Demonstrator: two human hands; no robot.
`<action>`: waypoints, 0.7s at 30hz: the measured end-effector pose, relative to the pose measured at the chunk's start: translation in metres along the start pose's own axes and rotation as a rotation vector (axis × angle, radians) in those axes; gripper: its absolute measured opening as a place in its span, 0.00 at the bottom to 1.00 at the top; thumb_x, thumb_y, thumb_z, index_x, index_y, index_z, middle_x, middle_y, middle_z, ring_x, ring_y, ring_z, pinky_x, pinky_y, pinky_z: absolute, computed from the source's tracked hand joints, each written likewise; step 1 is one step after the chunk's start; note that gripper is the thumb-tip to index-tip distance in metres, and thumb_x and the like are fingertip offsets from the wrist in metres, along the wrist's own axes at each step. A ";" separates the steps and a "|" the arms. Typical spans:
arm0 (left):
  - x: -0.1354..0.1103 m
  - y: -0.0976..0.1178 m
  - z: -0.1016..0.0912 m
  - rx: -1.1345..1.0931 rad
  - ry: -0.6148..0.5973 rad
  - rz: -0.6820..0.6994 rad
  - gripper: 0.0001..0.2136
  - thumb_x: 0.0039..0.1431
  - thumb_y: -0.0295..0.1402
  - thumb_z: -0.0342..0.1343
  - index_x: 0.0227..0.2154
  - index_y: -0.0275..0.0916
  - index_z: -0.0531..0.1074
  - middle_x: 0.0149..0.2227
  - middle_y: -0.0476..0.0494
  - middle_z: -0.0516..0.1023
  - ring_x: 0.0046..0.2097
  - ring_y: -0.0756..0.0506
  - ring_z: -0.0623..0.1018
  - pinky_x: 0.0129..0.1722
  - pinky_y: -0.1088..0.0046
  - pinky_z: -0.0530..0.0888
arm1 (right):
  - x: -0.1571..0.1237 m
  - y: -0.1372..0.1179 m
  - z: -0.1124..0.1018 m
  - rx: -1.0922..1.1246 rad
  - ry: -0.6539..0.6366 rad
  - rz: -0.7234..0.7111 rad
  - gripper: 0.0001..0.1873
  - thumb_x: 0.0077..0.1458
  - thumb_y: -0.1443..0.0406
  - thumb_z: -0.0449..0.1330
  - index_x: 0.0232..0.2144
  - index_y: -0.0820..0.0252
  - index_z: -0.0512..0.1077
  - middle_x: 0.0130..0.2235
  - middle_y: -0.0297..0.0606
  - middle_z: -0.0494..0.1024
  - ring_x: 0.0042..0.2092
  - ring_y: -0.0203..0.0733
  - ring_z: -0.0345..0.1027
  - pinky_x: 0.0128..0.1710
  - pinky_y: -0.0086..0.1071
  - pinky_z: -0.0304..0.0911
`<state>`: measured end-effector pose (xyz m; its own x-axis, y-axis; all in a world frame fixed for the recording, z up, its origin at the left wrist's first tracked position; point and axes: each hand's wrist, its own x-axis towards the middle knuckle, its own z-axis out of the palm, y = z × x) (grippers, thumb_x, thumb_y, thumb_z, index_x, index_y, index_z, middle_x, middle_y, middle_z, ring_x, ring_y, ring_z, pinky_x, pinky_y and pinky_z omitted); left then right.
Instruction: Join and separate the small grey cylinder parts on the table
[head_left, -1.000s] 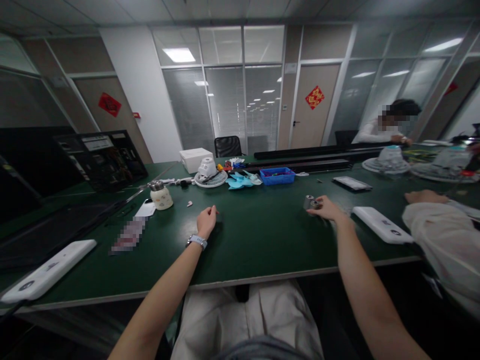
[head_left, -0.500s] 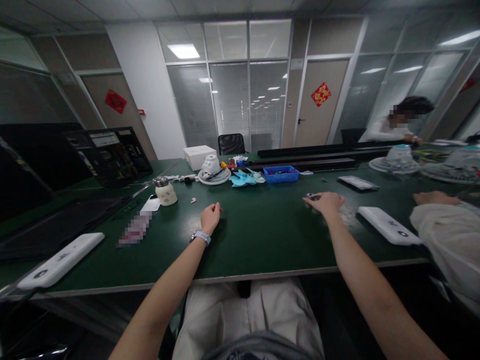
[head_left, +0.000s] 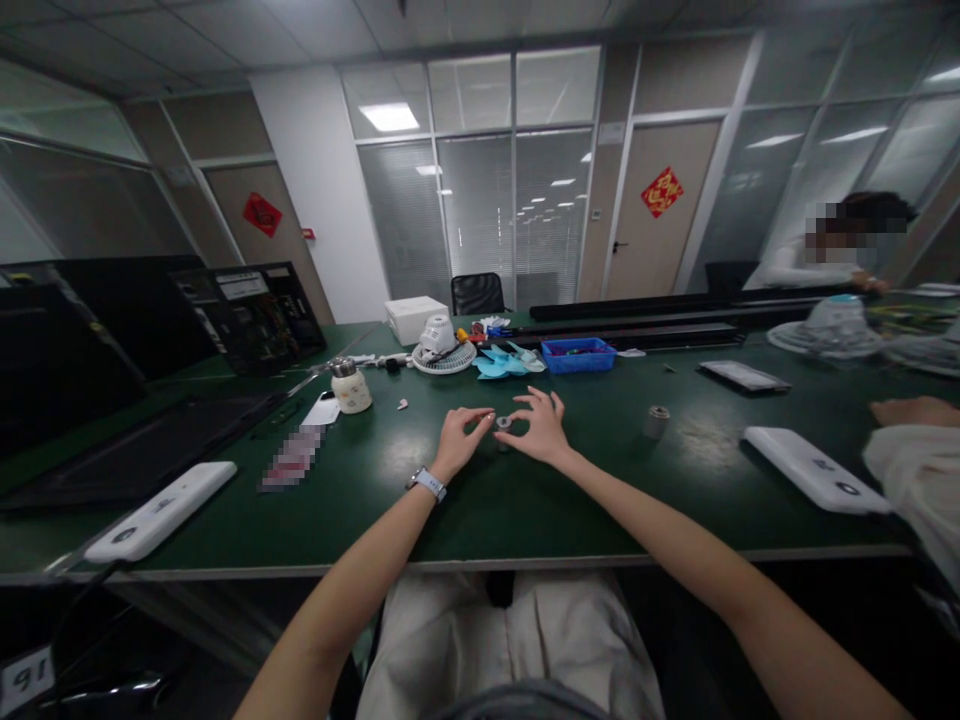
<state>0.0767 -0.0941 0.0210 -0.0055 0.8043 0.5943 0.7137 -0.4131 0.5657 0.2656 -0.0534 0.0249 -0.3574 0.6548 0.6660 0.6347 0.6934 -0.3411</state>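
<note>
The green table spreads right across in front of me, and there at my two o'clock lies a white oblong device! Between twelve and one, further back, sits a blue tray. Over to my right hand: thumb and index pinched, other fingers fanned. My left hand has its fingertips right there at nine; touching, I can't tell. At three, well apart, a second cylinder stands upright. And gripped, dead ahead at twelve: a small metal cylinder.
</note>
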 end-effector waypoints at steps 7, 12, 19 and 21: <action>0.001 0.002 0.003 0.033 -0.023 0.041 0.12 0.61 0.40 0.55 0.40 0.42 0.80 0.36 0.44 0.79 0.42 0.45 0.72 0.46 0.66 0.66 | 0.001 0.000 0.021 0.082 -0.023 0.022 0.13 0.44 0.54 0.68 0.29 0.54 0.77 0.43 0.39 0.78 0.56 0.52 0.61 0.57 0.49 0.49; 0.003 0.004 0.004 0.012 0.000 0.019 0.11 0.59 0.41 0.57 0.37 0.43 0.81 0.36 0.45 0.80 0.42 0.45 0.73 0.46 0.66 0.66 | -0.001 0.001 0.023 0.047 -0.047 0.011 0.13 0.46 0.55 0.66 0.32 0.56 0.75 0.40 0.41 0.78 0.53 0.51 0.63 0.54 0.46 0.53; 0.009 0.007 0.006 -0.017 0.055 0.001 0.11 0.59 0.41 0.57 0.34 0.42 0.81 0.35 0.44 0.80 0.42 0.45 0.73 0.46 0.67 0.67 | -0.001 0.000 0.024 0.006 -0.026 -0.015 0.16 0.47 0.50 0.64 0.30 0.56 0.73 0.40 0.42 0.77 0.49 0.51 0.65 0.49 0.45 0.55; 0.011 0.003 0.003 -0.033 0.102 -0.015 0.12 0.59 0.43 0.56 0.36 0.42 0.80 0.37 0.44 0.80 0.42 0.45 0.73 0.46 0.67 0.67 | -0.002 -0.002 0.022 0.001 -0.022 -0.009 0.18 0.48 0.48 0.63 0.30 0.57 0.73 0.39 0.42 0.77 0.47 0.51 0.65 0.49 0.44 0.55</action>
<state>0.0808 -0.0856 0.0275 -0.0882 0.7637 0.6396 0.6897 -0.4164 0.5924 0.2496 -0.0492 0.0095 -0.3779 0.6549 0.6544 0.6306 0.6996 -0.3359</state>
